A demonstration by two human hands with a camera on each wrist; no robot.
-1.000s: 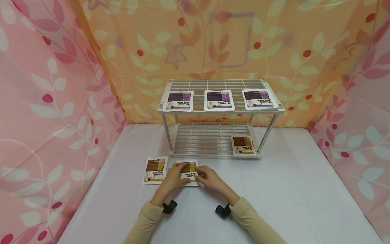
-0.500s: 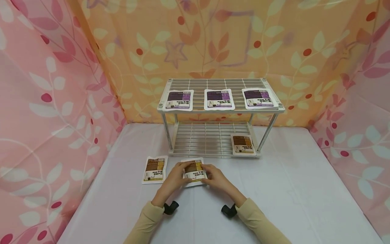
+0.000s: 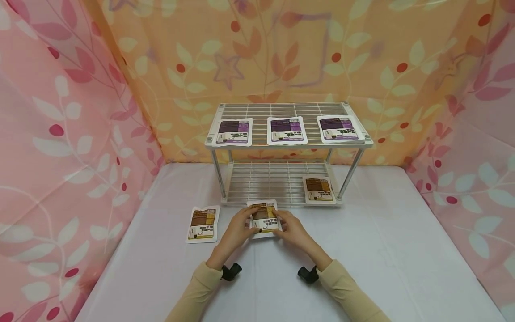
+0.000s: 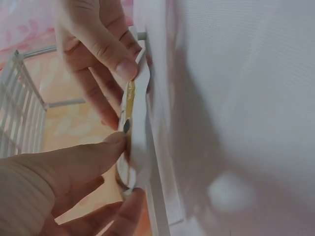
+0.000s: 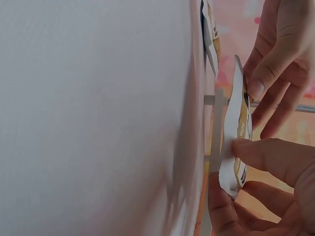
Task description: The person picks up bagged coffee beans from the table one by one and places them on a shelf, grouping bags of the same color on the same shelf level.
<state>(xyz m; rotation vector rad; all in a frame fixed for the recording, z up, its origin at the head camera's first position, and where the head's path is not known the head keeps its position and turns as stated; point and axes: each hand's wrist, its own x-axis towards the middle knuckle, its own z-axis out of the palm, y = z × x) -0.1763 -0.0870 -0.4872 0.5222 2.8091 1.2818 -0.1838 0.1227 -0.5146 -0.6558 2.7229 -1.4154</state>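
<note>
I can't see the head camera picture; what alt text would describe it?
Two hands, left hand and right hand, hold a brown packet just before a white wire rack. Three purple packets lie on its top shelf.

3 pouches (image 3: 284, 130) on rack (image 3: 225, 199) top, 1 pouch (image 3: 319, 189) below.

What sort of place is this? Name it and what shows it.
Probably a staged tabletop booth, not a real shop: leaf-print cloth walls enclose a white-covered table, where a small two-tier wire rack holds flat pouches. Both hands hold a brown pouch.
</note>
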